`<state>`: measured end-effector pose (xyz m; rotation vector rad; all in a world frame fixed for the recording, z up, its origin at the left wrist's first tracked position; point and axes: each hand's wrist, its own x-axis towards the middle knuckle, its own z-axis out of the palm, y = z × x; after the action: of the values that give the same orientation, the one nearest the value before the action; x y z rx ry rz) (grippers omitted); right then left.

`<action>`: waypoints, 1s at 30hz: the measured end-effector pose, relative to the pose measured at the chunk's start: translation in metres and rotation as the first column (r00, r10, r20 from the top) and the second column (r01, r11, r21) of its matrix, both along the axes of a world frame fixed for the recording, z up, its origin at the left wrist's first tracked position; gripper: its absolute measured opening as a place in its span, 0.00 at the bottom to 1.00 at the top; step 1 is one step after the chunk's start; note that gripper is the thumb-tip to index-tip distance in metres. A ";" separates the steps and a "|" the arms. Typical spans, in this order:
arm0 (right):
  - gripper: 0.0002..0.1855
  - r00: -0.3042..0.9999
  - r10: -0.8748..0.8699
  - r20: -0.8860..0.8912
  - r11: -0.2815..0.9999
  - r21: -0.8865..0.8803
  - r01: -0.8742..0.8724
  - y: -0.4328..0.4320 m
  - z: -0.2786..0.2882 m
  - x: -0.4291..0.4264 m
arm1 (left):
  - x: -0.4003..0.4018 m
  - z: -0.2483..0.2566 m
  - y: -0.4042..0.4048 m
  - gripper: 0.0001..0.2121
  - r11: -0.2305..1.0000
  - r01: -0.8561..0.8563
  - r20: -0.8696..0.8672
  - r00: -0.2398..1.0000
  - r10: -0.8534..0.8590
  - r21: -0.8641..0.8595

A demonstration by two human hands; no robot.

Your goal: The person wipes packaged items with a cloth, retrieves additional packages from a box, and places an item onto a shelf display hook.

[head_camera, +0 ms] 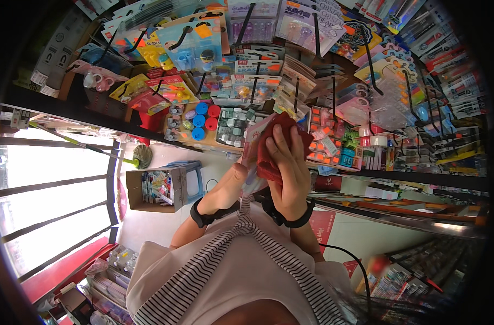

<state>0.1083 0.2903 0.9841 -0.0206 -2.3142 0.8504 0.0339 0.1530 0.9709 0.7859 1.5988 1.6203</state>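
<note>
My left hand (223, 189) holds a flat carded package (253, 154) tilted up in front of my chest, with the thumb on its near edge. The fingers behind the package are hidden. A folded dark red cloth (280, 150) lies against the package's face. My right hand (289, 172) presses on this cloth with its fingers spread over it. Just beyond both hands is a shelf ledge with small bottles in a tray (235, 126) and a box of orange-marked items (326, 138).
Hooks hold many blister packs, including animal erasers (255, 85). Blue and red round-capped jars (199, 120) stand on the ledge. An open cardboard box (155, 189) of packages sits by a blue stool (194, 178). A mop (142, 155) is at left, a black cable (362, 264) at right.
</note>
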 end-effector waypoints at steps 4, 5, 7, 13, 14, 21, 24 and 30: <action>0.33 0.996 0.073 0.045 0.995 0.069 -0.076 -0.005 0.002 0.001 | -0.003 -0.002 0.001 0.44 1.000 0.009 0.072 0.997 -0.009 -0.011; 0.34 0.994 0.104 0.040 0.991 0.077 -0.107 -0.007 0.001 0.003 | -0.005 -0.004 0.000 0.44 1.000 0.022 0.120 0.993 -0.020 -0.015; 0.32 0.984 0.178 0.021 0.984 -0.008 -0.178 -0.010 0.001 0.004 | -0.010 -0.010 -0.004 0.44 0.998 0.051 0.207 0.977 -0.043 -0.031; 0.25 0.962 0.272 -0.011 0.952 -0.141 -0.271 -0.002 0.009 0.006 | -0.011 -0.028 -0.005 0.44 0.986 -0.008 0.340 0.939 -0.049 0.164; 0.24 0.949 0.314 -0.036 0.933 -0.174 -0.316 -0.002 0.008 0.006 | -0.011 -0.029 -0.006 0.44 0.986 -0.008 0.339 0.940 -0.048 0.164; 0.19 0.895 0.428 -0.125 0.774 -0.461 -0.434 0.018 0.005 0.013 | -0.006 -0.030 -0.009 0.45 0.999 0.025 0.214 0.976 -0.029 0.022; 0.18 0.961 0.158 -0.225 0.692 -0.669 -0.270 0.019 0.004 0.030 | -0.006 -0.027 -0.008 0.45 0.999 0.034 0.256 0.966 -0.034 0.003; 0.21 0.971 0.052 -0.235 0.964 -0.243 -0.110 0.033 0.012 0.017 | -0.003 -0.012 -0.003 0.46 0.987 0.129 0.384 0.910 -0.155 0.092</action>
<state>0.1254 0.3236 0.9957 0.0581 -1.9926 1.1276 0.0306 0.1496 0.9585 0.5518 1.1837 1.6088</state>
